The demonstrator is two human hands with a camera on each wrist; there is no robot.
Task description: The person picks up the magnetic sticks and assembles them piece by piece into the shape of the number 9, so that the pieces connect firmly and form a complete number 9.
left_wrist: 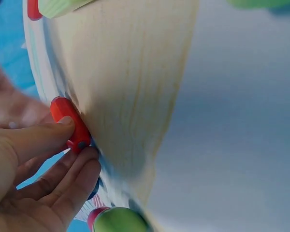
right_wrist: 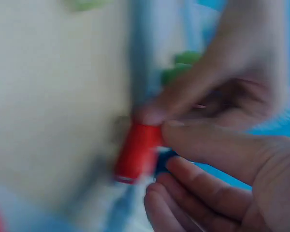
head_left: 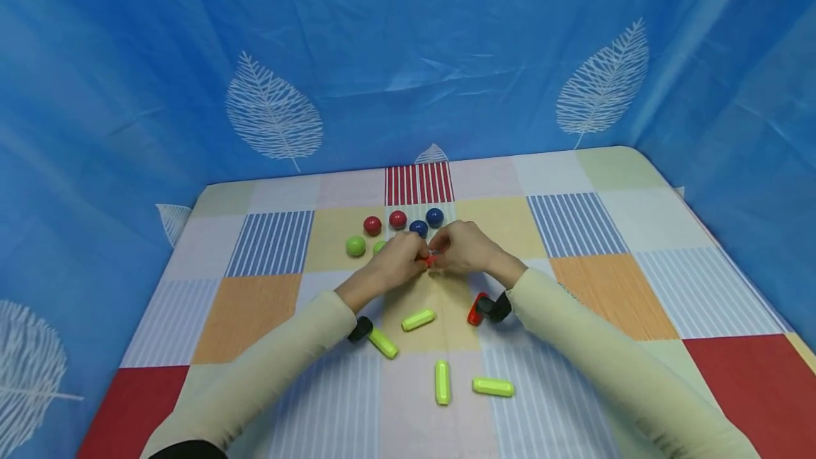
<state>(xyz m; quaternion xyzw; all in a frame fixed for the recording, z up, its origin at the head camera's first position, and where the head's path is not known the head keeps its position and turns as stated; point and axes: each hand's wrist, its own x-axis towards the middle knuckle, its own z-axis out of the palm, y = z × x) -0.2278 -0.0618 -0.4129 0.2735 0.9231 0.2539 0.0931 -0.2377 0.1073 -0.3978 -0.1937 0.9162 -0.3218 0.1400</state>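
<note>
A short red rod (left_wrist: 70, 123) with a faceted, tapered end is pinched by my left hand (left_wrist: 43, 164), thumb on top and fingers below. My right hand (head_left: 468, 246) meets it from the other side. In the right wrist view the right thumb tip comes to the edge of the blurred red rod (right_wrist: 137, 152), while its fingers bend below; whether they grip it is unclear. Just beyond the hands are two blue balls (head_left: 435, 217), two red balls (head_left: 372, 225) and a green ball (head_left: 355, 246); another green ball (head_left: 379, 247) is partly hidden by the left hand.
Several lime-green rods (head_left: 418, 319) lie scattered nearer the person. A second red rod (head_left: 475, 310) lies by the right wrist, partly covered by the black wrist camera (head_left: 494, 307). A patchwork cloth (head_left: 255, 317) covers the table; a blue curtain (head_left: 414, 55) hangs behind.
</note>
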